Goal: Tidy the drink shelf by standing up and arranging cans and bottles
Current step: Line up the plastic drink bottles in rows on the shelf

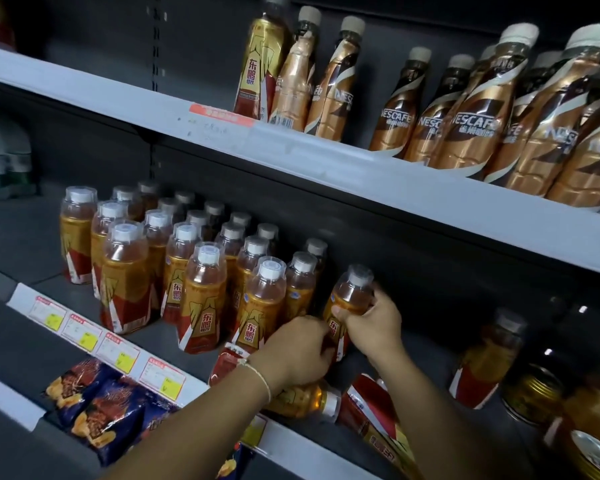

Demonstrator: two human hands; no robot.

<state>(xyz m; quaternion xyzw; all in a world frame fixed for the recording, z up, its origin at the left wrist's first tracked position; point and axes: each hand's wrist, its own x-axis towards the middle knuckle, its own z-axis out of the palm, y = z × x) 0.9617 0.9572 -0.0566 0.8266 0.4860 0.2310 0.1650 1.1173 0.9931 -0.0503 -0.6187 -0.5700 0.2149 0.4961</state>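
We see blue crinkly snack bags (94, 407) nearest, on the lower tier. Above them, a fallen amber plastic bottle with white cap (300, 400) lies on its side at the grey middle shelf's (440, 344) front edge. Left hand (297, 351) and right hand (373, 323) both grasp one upright amber energy-drink bottle (349, 299), beside the standing rows of matching bottles (174, 265). Farthest: gold Nescafé coffee bottles (471, 123) on the upper shelf.

Dark grey back panel (194, 39) in front of me, white shelf edges (326, 157), price tags (84, 336) along the rail, dim lighting, snack bags (97, 400) lower down
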